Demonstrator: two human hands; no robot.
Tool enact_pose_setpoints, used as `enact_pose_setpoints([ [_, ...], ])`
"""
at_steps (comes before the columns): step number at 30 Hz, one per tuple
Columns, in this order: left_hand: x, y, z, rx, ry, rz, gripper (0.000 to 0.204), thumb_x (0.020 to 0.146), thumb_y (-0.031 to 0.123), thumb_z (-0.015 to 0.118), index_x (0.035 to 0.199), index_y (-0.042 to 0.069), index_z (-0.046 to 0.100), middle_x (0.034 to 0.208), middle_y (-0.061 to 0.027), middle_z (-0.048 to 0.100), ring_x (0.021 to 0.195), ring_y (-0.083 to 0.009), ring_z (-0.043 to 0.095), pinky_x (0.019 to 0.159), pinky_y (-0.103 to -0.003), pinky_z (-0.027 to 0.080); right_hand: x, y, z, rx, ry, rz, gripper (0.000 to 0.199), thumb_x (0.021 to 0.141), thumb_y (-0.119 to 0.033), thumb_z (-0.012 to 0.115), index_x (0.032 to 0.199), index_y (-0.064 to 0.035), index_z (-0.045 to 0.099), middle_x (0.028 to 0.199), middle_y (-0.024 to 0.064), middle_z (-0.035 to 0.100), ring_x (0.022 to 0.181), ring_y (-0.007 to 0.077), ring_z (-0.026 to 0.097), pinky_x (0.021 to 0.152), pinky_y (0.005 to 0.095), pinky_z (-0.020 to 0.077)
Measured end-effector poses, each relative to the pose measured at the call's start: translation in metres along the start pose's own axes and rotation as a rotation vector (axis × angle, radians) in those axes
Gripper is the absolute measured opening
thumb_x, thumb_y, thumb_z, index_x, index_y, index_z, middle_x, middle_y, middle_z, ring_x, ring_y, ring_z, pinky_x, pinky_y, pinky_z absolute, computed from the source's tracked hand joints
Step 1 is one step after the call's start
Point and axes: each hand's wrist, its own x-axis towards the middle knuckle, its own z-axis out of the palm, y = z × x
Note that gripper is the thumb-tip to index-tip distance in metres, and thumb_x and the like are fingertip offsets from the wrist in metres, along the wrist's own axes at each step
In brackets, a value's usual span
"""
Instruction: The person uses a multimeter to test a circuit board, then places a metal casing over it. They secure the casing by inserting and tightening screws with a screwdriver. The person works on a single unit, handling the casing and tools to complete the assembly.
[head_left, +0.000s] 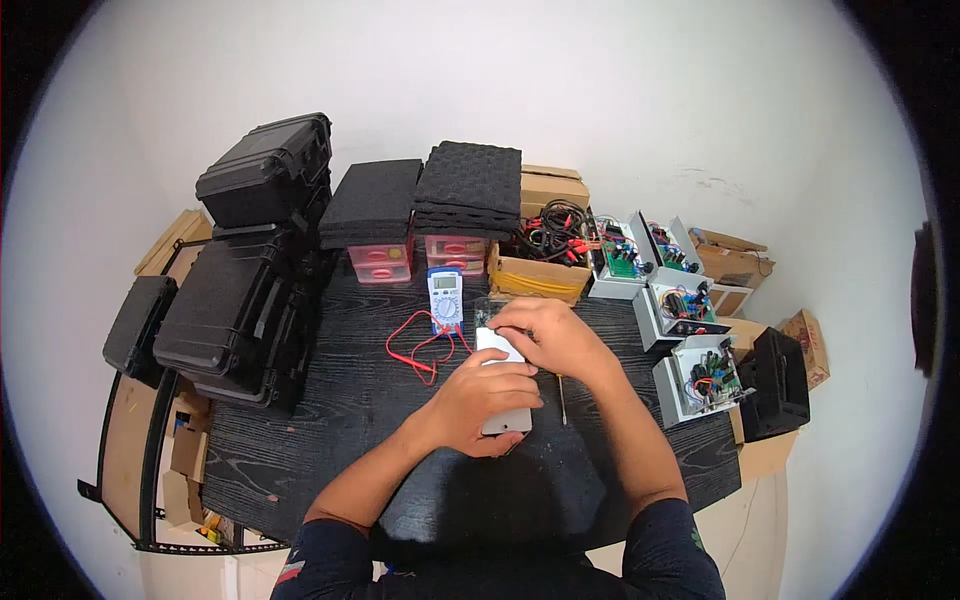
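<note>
The left hand [483, 402] is gripping the box [508, 421], ideally bracing it steady, while the right hand [548, 337] is touching its far end, any pinch there being unclear

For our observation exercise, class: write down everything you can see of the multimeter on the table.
The multimeter is an upright-shaped rectangle with a pale face and blue edging, plastic by its look. A greyish screen sits near the top, its reading too small to tell; below it is a round dial. Red leads come from its lower end and loop on the table. It appears to lie face up on the black wood-grain table, before the pink drawers. Neither hand touches it.
</note>
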Motion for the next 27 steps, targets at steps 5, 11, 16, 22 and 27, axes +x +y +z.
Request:
enact_pose_setpoints([
  [5, 0.0, -0.001, 0.0, -0.005, 0.014, 0.009, 0.047, 0.078, 0.034, 0.075, 0.121, 0.014, 0.074, 0.126, -0.0052, 0.072, 0.133, -0.0287, 0.065, 0.114, -0.055, 0.039, 0.001, -0.002, -0.003, -0.017, -0.037, 0.061, 0.017, 0.094, -0.012, 0.075, 0.108, -0.0019, 0.076, 0.103, 0.0148, 0.077, 0.094, 0.0331, 0.075, 0.085, 0.0404, 0.0588],
  [11, -0.001, -0.001, 0.0, -0.006, 0.013, 0.01, 0.048, 0.078, 0.033, 0.075, 0.122, 0.014, 0.074, 0.126, -0.0051, 0.073, 0.134, -0.0279, 0.064, 0.114, -0.055, 0.039, 0.003, -0.004, 0.002, 0.123, 0.008, 0.13, 0.019, 0.094, -0.014, 0.076, 0.108, -0.0013, 0.075, 0.1, 0.0137, 0.077, 0.089, 0.0274, 0.076, 0.079, 0.0383, 0.0587],
  [16, 0.0, -0.001, 0.0, 0.0, 0.018, 0.022, 0.049, 0.078, 0.033, 0.075, 0.123, 0.013, 0.073, 0.126, -0.005, 0.072, 0.134, -0.0278, 0.064, 0.114, -0.055, 0.039, 0.0, 0.008, 0.003, 0.081, -0.012, 0.047, 0.018, 0.094, -0.014, 0.075, 0.107, -0.0013, 0.075, 0.096, 0.0134, 0.077, 0.086, 0.0246, 0.075, 0.078, 0.0375, 0.0589],
  [22, 0.0, -0.001, -0.002, 0.003, -0.004, 0.009, 0.05, 0.078, 0.033, 0.074, 0.123, 0.013, 0.073, 0.126, -0.0054, 0.072, 0.135, -0.0279, 0.064, 0.114, -0.055, 0.039, 0.005, -0.005, -0.003, 0.089, -0.068, 0.135, 0.017, 0.094, -0.013, 0.074, 0.108, -0.0026, 0.077, 0.095, 0.0129, 0.076, 0.088, 0.0274, 0.075, 0.079, 0.038, 0.0586],
  [27, -0.001, -0.001, 0.0, -0.002, 0.0, 0.011, 0.048, 0.078, 0.033, 0.074, 0.122, 0.013, 0.073, 0.126, -0.0055, 0.072, 0.135, -0.0282, 0.064, 0.114, -0.055, 0.039, 0.004, 0.003, -0.001, 0.115, -0.052, 0.019, 0.014, 0.095, -0.008, 0.074, 0.106, -0.0016, 0.078, 0.103, 0.0125, 0.075, 0.095, 0.0289, 0.074, 0.085, 0.0377, 0.0576],
])
